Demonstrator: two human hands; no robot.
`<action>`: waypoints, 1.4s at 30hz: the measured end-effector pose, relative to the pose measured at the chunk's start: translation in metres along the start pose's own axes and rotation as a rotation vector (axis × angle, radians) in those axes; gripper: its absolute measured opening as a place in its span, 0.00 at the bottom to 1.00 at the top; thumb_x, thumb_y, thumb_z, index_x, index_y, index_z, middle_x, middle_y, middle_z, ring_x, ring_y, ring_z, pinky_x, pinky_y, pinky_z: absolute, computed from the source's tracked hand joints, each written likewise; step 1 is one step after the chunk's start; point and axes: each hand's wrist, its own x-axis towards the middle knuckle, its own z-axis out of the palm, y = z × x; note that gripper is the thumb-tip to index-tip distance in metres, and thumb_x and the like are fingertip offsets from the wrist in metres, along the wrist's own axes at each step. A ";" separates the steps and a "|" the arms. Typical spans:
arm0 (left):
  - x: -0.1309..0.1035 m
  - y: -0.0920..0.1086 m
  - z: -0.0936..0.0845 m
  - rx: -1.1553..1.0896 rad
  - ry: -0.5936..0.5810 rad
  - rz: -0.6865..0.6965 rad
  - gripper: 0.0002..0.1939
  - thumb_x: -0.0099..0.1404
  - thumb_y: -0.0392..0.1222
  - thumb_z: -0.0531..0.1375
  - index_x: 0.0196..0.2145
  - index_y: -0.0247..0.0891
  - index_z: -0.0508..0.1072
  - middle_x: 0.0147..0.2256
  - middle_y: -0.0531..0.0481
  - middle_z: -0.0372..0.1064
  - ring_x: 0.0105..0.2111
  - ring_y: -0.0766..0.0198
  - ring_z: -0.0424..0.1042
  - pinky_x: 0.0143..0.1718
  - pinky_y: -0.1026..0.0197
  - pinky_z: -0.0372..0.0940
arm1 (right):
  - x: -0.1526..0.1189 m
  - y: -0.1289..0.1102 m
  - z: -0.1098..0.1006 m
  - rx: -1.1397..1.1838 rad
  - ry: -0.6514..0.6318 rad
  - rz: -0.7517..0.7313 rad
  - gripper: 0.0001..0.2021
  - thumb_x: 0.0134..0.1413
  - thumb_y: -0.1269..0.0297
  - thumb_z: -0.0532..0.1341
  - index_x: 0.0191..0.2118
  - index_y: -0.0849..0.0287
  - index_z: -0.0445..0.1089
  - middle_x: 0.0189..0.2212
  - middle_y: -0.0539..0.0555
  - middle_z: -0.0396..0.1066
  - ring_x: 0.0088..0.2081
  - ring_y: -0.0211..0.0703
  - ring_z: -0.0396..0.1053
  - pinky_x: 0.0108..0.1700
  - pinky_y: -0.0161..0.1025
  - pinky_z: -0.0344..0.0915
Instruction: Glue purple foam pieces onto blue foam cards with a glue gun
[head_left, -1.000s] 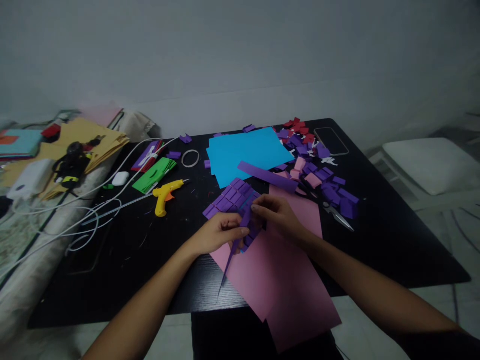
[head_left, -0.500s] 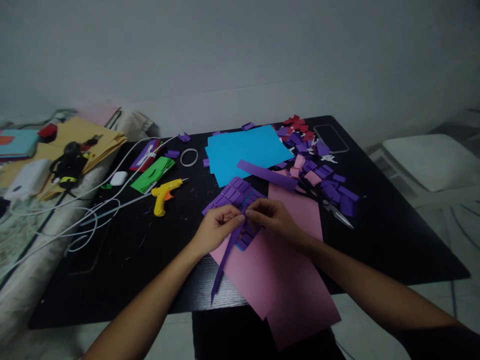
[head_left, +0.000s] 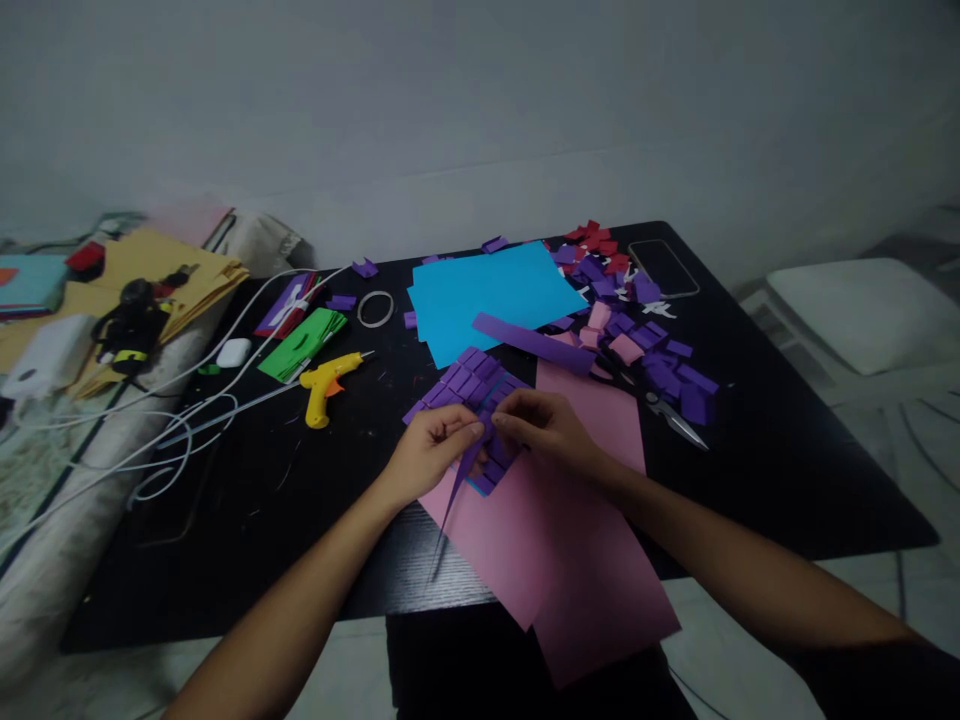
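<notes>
The left hand pinches a purple paper strip slanting to seven o'clock; the right hand, fingers bunched, grip unclear, is beside its top, toward two o'clock.

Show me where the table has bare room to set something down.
The widest bare patch of black table lies right of the scissors, beyond the right forearm. A smaller one, lightly littered, sits between the glue gun and left forearm. It's crowded in the middle, with the purple piece and pink sheets, and among the paper scraps.
</notes>
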 end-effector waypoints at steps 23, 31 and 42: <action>0.001 0.002 0.002 0.004 0.083 0.054 0.20 0.64 0.56 0.72 0.31 0.35 0.78 0.23 0.51 0.77 0.21 0.65 0.76 0.26 0.64 0.71 | -0.004 -0.004 0.001 -0.083 -0.008 -0.039 0.17 0.58 0.47 0.72 0.33 0.57 0.75 0.26 0.50 0.75 0.27 0.40 0.73 0.31 0.38 0.71; 0.001 0.000 -0.002 -0.066 0.095 0.026 0.20 0.64 0.55 0.73 0.31 0.34 0.78 0.23 0.49 0.78 0.20 0.64 0.76 0.25 0.63 0.73 | -0.006 0.001 -0.003 -0.197 0.041 -0.204 0.15 0.58 0.53 0.74 0.45 0.55 0.79 0.37 0.54 0.81 0.38 0.44 0.80 0.41 0.40 0.77; 0.000 -0.001 -0.005 -0.136 0.052 -0.019 0.16 0.65 0.52 0.72 0.33 0.34 0.79 0.25 0.49 0.79 0.21 0.64 0.78 0.25 0.64 0.74 | -0.004 0.000 -0.003 -0.263 0.059 -0.311 0.10 0.58 0.55 0.75 0.41 0.54 0.84 0.34 0.52 0.83 0.34 0.42 0.80 0.37 0.38 0.76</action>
